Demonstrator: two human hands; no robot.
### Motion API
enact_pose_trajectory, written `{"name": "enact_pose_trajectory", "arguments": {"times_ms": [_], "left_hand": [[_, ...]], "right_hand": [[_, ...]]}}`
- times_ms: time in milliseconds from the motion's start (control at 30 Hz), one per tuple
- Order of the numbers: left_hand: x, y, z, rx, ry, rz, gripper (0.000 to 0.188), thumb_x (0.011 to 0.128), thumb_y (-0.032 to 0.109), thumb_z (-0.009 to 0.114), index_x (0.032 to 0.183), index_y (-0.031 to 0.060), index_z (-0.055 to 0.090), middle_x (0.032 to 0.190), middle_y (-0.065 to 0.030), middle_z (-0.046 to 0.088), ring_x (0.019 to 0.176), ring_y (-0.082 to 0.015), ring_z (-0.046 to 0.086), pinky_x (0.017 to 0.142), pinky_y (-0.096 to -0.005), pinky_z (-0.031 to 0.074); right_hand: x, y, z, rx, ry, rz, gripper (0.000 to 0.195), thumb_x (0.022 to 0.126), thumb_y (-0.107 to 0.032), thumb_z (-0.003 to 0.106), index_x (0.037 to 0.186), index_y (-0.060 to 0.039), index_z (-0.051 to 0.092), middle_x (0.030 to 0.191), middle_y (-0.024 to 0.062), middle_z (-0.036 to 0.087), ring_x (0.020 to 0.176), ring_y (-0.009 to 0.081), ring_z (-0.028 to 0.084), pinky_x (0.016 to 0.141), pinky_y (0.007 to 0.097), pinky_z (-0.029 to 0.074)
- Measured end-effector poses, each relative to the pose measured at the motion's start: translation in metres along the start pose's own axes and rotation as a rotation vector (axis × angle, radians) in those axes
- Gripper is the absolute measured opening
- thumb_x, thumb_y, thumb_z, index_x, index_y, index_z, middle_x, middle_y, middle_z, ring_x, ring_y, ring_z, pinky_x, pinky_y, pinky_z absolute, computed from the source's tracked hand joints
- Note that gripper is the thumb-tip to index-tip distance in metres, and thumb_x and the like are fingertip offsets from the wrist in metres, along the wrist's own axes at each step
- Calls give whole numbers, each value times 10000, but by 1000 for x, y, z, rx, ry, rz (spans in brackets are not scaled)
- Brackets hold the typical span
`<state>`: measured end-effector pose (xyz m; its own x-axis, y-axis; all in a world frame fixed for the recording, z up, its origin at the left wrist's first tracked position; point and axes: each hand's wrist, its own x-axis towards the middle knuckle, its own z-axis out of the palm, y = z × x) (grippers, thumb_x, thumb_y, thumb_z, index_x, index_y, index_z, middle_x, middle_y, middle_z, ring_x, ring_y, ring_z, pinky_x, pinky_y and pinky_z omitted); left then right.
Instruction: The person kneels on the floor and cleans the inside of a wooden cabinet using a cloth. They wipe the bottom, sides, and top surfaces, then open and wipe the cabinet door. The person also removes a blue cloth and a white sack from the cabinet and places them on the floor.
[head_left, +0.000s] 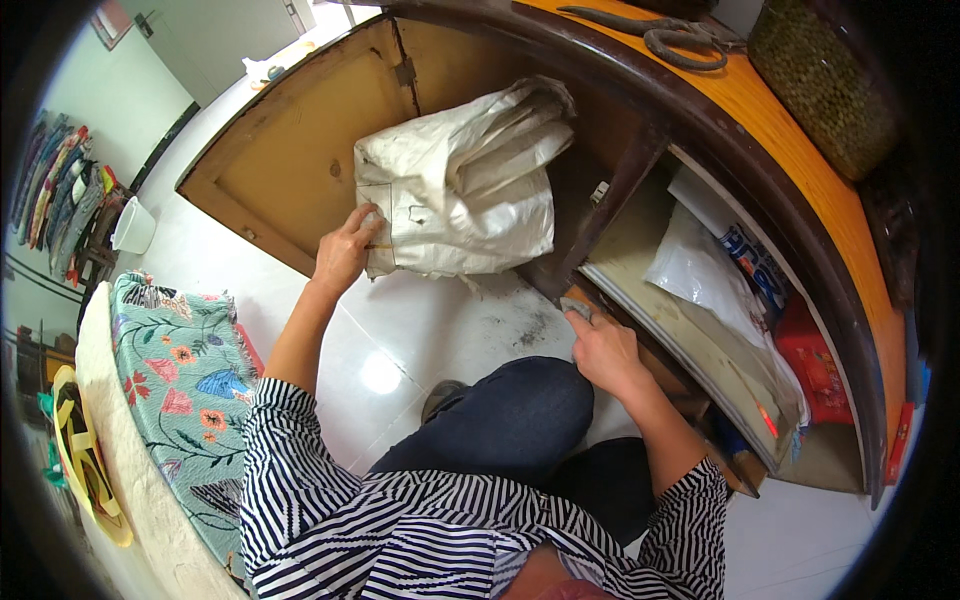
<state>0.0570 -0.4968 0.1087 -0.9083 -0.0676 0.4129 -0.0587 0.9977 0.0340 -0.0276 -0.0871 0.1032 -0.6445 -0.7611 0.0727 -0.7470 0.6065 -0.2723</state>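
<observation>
A crumpled white woven sack (480, 202) fills the opening of a low wooden cabinet. My left hand (345, 247) grips its lower left edge, fingers closed on the material. At the right, beside the cabinet's lower edge, my right hand (606, 352) holds a small greyish cloth (576, 306) between thumb and fingers. Dark dirt marks (529, 330) lie on the white tiled floor (375, 330) between my hands. The open cabinet door (300, 142) is to the left of the sack.
A shelf to the right holds a white plastic bag (697, 262) and a red package (817, 367). Scissors (686, 45) and a large jar (821, 82) stand on the cabinet top. A floral cloth (180, 375) covers a seat at the left; a white bucket (135, 226) is beyond.
</observation>
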Motion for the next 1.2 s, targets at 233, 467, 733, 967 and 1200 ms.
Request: {"name": "enact_pose_trajectory", "arguments": {"times_ms": [233,467,733,967,1200], "left_hand": [[2,5,6,-397,21,-260,375,750,17,601,1120,49,555,1100,-102,593,887,-216,618,703,-328,502],[-23,24,-17,-1504,122,-794,163,782,92,515,914,33,591,560,46,487,373,-29,283,349,-192,192],[-8,44,-38,-1664,189,-1133,366,840,431,552,873,74,481,681,-40,514,380,-50,256,334,-205,168],[-21,25,-2,-1467,363,-955,304,800,251,591,983,65,435,624,-5,448,394,-64,339,340,-201,251],[-14,23,-14,-332,341,-416,651,704,55,676,1284,50,382,1071,-171,539,1010,-301,500,837,-361,430]], "right_hand": [[8,-4,-5,44,21,71,377,749,-87,502,1121,-102,565,828,179,587,684,371,589,635,467,472],[1,3,-6,89,98,97,380,745,-80,497,1120,-106,558,792,171,584,675,378,582,630,476,468],[-4,0,-18,123,41,129,417,755,-108,511,1170,-77,535,872,201,584,729,387,588,662,478,457],[-7,2,-20,156,85,152,414,759,-104,496,1171,-75,534,861,199,577,733,390,585,671,482,458],[-8,3,-16,131,60,153,414,769,-113,494,1180,-99,535,866,189,579,742,387,586,680,480,460]]}}
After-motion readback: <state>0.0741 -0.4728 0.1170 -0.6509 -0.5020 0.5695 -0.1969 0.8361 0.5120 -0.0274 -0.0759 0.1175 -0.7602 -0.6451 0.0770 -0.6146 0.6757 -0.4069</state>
